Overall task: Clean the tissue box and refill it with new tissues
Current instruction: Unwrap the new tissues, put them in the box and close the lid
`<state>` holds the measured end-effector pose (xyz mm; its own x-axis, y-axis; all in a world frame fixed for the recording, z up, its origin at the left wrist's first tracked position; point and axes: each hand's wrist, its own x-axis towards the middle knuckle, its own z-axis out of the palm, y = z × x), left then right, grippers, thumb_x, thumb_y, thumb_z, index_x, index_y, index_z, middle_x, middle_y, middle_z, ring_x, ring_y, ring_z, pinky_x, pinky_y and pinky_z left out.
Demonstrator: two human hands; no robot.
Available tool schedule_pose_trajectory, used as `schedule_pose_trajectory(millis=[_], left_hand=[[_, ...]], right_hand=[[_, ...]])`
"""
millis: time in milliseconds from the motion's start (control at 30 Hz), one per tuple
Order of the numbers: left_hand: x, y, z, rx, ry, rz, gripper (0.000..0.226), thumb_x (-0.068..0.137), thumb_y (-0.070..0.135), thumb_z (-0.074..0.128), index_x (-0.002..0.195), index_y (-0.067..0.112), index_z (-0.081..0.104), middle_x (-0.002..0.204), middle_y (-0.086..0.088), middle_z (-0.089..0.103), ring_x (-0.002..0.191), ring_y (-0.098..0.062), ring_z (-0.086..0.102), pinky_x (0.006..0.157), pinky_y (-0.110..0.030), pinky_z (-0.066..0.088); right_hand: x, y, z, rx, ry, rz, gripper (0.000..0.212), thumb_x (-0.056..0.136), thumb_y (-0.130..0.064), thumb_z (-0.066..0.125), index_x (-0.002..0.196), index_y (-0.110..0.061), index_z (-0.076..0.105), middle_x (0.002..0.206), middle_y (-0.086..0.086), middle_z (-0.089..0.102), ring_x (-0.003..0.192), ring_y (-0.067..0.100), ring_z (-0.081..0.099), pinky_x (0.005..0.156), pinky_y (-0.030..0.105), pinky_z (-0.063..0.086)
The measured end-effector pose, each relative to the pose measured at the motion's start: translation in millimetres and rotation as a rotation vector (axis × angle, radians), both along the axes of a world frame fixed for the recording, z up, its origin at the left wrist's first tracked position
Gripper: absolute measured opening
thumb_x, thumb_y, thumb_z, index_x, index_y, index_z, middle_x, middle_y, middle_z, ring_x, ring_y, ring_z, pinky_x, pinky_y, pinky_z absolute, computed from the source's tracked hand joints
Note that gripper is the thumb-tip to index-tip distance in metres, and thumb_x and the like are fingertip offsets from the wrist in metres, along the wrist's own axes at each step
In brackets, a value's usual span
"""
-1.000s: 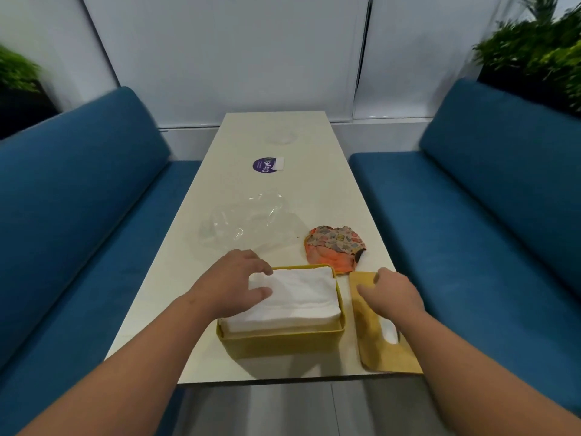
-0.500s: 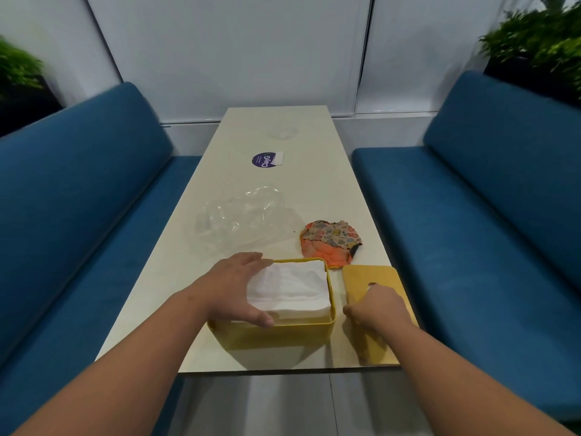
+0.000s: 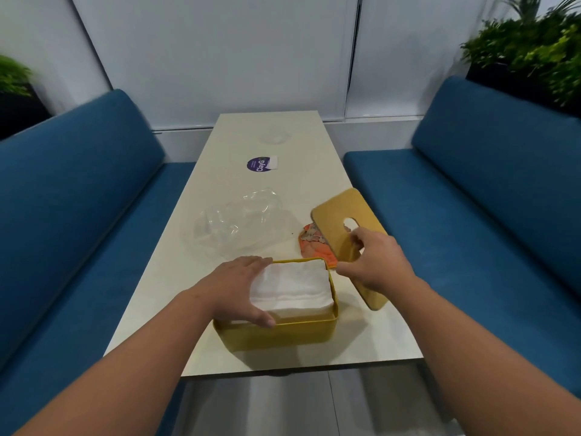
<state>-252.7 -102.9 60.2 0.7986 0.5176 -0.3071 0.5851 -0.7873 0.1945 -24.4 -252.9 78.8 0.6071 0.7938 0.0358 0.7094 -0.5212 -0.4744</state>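
1. The person's left hand [image 3: 239, 291] lies over the left end of the open yellow rectangular plastic tissue box [image 3: 276, 335], fingers straight and slightly spread along the far rim, thumb reaching across the near rim. It looks placed there to steady the box and press down the stack inside, so that nothing shifts while the cover comes over.
2. The box stands near the front edge of the long pale table [image 3: 176, 272], close to the person. The thick stack of folded white tissues [image 3: 295, 287] fills it and rises a little above the rim, so the refill appears done and only closing is left.
3. Behind the box lies a crumpled clear plastic wrapper [image 3: 235, 225], probably the empty tissue packaging, set out of the way. Further back a round purple sticker [image 3: 259, 164] lies flat on the table.
4. Just beyond the box's right far corner sits a crumpled orange patterned cloth [image 3: 311, 243], likely the wiping rag, put aside and partly hidden by the lid.
5. The right hand [image 3: 375, 265] pinches the flat yellow-brown lid with an oval slot [image 3: 336, 212] by its middle, fingers curled round it near the slot. The lid is lifted off the table and tilted, far end raised, right of the box; I judge it is being turned to sit on top.
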Motion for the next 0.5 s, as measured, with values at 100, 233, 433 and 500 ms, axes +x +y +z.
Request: schedule_pose_trajectory(millis=[100, 233, 433, 500], left_hand=[[-7.1, 2.2, 3.2, -0.016, -0.216, 0.111, 0.092, 0.074, 0.073, 0.060, 0.150, 0.035, 0.023, 0.155, 0.008, 0.029, 0.139, -0.016, 0.030, 0.113, -0.034, 0.026], [-13.2, 7.4, 15.6, -0.259, -0.719, 0.470, 0.048, 0.099, 0.052, 0.034, 0.140, 0.028, 0.043, 0.135, 0.009, 0.049, 0.114, -0.011, 0.050, 0.100, -0.032, 0.039], [-13.8, 16.3, 26.6, -0.573, -0.831, 0.788, 0.041, 0.094, 0.038, 0.059, 0.130, 0.021, 0.048, 0.106, -0.005, 0.062, 0.083, -0.027, 0.066, 0.066, -0.041, 0.059], [-17.1, 16.9, 19.4, -0.496, -0.737, 0.795, 0.041, 0.091, 0.029, 0.064, 0.129, 0.020, 0.050, 0.102, -0.005, 0.063, 0.085, -0.026, 0.066, 0.064, -0.039, 0.059]], right_hand=[[-10.6, 12.2, 24.2, -0.024, -0.042, 0.175, 0.073, 0.068, -0.047, 0.077, 0.134, -0.028, 0.051, 0.115, -0.006, 0.059, 0.099, 0.015, 0.054, 0.081, 0.030, 0.052], [-25.1, 27.9, 41.0, -0.115, -0.134, 0.436, 0.067, 0.072, -0.040, 0.075, 0.134, -0.028, 0.052, 0.118, -0.004, 0.055, 0.103, 0.015, 0.051, 0.087, 0.029, 0.049], [-53.8, 53.8, 34.9, -0.201, -0.212, 0.701, 0.064, 0.078, -0.036, 0.072, 0.137, -0.027, 0.050, 0.128, -0.003, 0.050, 0.115, 0.019, 0.045, 0.096, 0.032, 0.043], [-60.4, 59.8, 26.9, -0.242, -0.227, 0.747, 0.064, 0.080, -0.037, 0.070, 0.139, -0.025, 0.048, 0.131, 0.000, 0.049, 0.119, 0.021, 0.045, 0.101, 0.037, 0.041]])
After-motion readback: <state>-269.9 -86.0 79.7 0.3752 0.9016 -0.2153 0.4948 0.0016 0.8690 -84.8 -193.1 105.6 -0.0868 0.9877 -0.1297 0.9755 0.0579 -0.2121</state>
